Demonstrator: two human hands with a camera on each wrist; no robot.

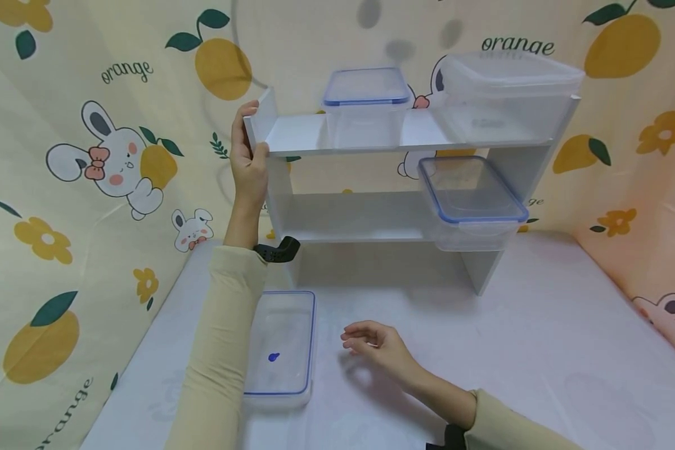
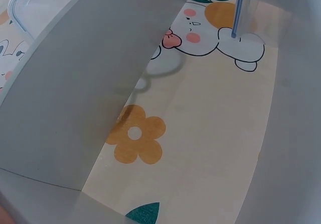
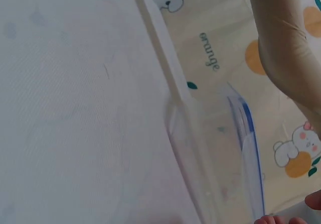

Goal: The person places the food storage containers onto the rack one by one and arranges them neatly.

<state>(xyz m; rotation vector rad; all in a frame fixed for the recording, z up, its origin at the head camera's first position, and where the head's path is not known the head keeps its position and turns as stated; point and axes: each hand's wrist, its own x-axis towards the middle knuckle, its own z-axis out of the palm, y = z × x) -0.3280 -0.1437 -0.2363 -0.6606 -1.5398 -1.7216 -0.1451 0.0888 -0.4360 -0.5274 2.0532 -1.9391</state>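
Observation:
My left hand (image 1: pixel 249 153) grips the upper left side panel (image 1: pixel 262 119) of a white two-tier shelf (image 1: pixel 360 215), fingers behind its edge and thumb in front. My right hand (image 1: pixel 382 350), fingers loosely bent and holding nothing, hovers over the table in front of the shelf. To its left a clear container with a blue-edged lid (image 1: pixel 284 325) lies on the table, a small dark blue spot (image 1: pixel 273 357) showing in it; the left sleeve overlaps its left side. In the right wrist view, right fingertips (image 3: pixel 273 220) show at the bottom edge, near the container (image 3: pixel 220 148).
On the top tier stand a small blue-lidded container (image 1: pixel 365 112) and a larger clear container (image 1: pixel 500 103). Another blue-lidded container (image 1: pixel 472 194) sits at the right of the middle tier, jutting past its front edge. Printed cloth (image 1: pixel 112 262) hangs behind and beside the white table (image 1: pixel 540 350).

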